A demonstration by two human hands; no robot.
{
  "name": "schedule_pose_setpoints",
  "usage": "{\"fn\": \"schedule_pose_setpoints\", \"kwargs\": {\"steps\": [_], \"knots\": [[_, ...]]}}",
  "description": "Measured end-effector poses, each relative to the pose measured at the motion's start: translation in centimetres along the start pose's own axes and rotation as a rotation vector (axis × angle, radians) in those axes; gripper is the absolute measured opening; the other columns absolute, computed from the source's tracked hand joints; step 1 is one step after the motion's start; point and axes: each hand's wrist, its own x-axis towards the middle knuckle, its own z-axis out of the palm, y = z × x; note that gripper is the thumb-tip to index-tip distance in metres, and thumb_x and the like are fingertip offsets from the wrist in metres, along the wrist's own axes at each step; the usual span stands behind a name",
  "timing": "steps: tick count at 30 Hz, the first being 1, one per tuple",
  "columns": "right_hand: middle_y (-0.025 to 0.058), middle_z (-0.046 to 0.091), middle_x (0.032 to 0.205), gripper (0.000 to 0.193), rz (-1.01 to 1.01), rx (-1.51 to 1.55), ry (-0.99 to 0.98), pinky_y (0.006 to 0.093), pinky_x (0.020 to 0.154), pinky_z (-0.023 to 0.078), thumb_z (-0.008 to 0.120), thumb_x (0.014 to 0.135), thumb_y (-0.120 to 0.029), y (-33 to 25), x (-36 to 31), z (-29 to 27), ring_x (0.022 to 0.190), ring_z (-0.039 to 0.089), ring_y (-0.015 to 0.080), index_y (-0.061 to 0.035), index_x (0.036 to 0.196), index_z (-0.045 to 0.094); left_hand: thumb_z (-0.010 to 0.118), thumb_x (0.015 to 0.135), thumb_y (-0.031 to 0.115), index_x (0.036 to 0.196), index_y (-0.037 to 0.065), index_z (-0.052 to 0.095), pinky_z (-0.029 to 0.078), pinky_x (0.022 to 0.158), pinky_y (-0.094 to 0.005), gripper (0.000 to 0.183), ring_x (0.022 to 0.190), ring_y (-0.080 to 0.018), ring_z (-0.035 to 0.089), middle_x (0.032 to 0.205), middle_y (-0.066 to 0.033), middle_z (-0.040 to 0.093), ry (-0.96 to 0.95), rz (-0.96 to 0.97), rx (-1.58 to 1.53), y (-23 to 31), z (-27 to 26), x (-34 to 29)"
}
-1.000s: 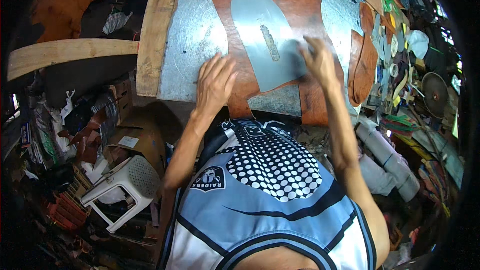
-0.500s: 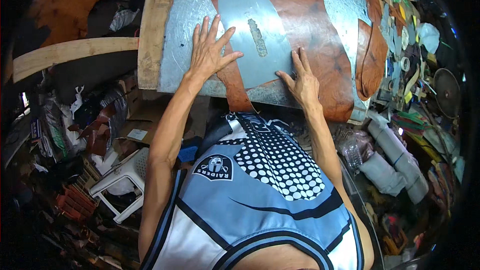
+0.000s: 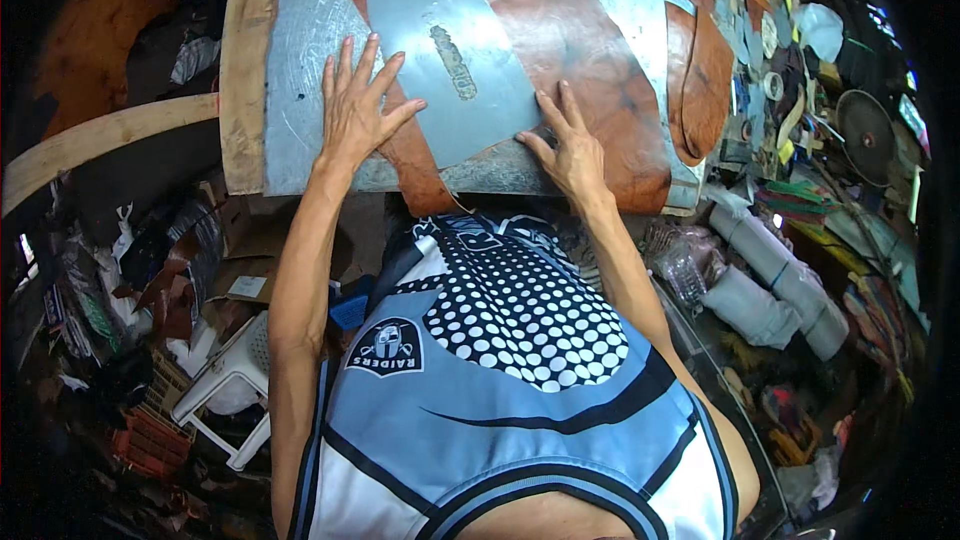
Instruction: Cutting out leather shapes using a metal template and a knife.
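A flat grey template (image 3: 485,105), rounded at its far end and marked with a rough yellowish strip, lies on a brown leather sheet (image 3: 610,105). My left hand (image 3: 358,118) rests with fingers spread beside the template's left edge, over bare metal and a strip of leather, its thumb reaching the template. At the lower right edge is my right hand (image 3: 572,152), its fingers stretched out, fingertips and thumb touching the template's border and the leather. Neither hand grips anything. Under the leather is a scratched metal sheet (image 3: 300,90) on the worktable.
A wooden board (image 3: 245,60) borders the table's left side. Rounded brown leather pieces (image 3: 708,90) lie at its right, near piled scraps. A white plastic stool (image 3: 225,390) stands low on the left, and wrapped grey rolls (image 3: 755,305) lie on the right.
The whole view has shifted, so table, template and hands appear farther left and slightly higher. Relative to the template, both hands stay in nearly the same place.
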Motion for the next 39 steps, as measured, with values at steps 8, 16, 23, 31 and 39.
{"fn": "schedule_pose_setpoints", "kwargs": {"steps": [8, 16, 23, 31, 39], "knots": [[0.0173, 0.034, 0.153, 0.070, 0.000, -0.048, 0.015, 0.0447, 0.085, 0.056, 0.070, 0.081, -0.052, 0.3, 0.0, 0.5, 0.107, 0.065, 0.0368, -0.0172, 0.139, 0.052, 0.069, 0.080, 0.056, 0.135, 0.019, 0.057, 0.013, 0.117, -0.0577, 0.067, 0.145, -0.0395, 0.018, 0.154, -0.0142, 0.033, 0.001, -0.024, 0.018, 0.8, 0.4, -0.1], [0.0175, 0.035, 0.153, 0.066, -0.007, -0.017, 0.029, 0.0443, 0.085, 0.056, 0.070, 0.083, -0.049, 0.4, 0.0, 0.5, 0.106, 0.066, 0.0355, -0.0163, 0.138, 0.054, 0.066, 0.082, 0.057, 0.135, 0.018, 0.057, 0.013, 0.118, -0.0544, 0.066, 0.145, -0.0383, 0.019, 0.153, -0.0151, 0.035, 0.011, -0.017, -0.066, 0.5, 0.2, -0.6], [0.0161, 0.034, 0.153, 0.056, 0.020, 0.079, 0.013, 0.0431, 0.089, 0.055, 0.065, 0.089, -0.039, 1.1, 0.4, 0.9, 0.109, 0.064, 0.0368, -0.0184, 0.139, 0.052, 0.069, 0.081, 0.055, 0.134, 0.018, 0.058, 0.014, 0.117, -0.0546, 0.066, 0.145, -0.0383, 0.020, 0.153, -0.0129, 0.036, 0.000, -0.010, 0.009, 0.6, 0.6, -1.0], [0.0159, 0.033, 0.153, 0.054, 0.018, 0.075, 0.024, 0.0439, 0.090, 0.054, 0.064, 0.090, -0.037, 1.1, 0.5, 0.9, 0.109, 0.065, 0.0347, -0.0220, 0.140, 0.051, 0.068, 0.081, 0.056, 0.132, 0.017, 0.060, 0.014, 0.117, -0.0552, 0.065, 0.145, -0.0381, 0.020, 0.152, -0.0135, 0.038, 0.010, 0.006, 0.018, 0.5, 0.4, -0.7], [0.0175, 0.034, 0.153, 0.052, 0.020, 0.085, 0.026, 0.0439, 0.089, 0.054, 0.063, 0.091, -0.038, 0.2, 0.6, 0.8, 0.108, 0.066, 0.0328, -0.0204, 0.139, 0.053, 0.067, 0.081, 0.058, 0.133, 0.017, 0.059, 0.013, 0.117, -0.0555, 0.067, 0.145, -0.0382, 0.020, 0.152, -0.0143, 0.036, 0.009, -0.011, 0.020, 0.2, 0.1, -0.8]]}}
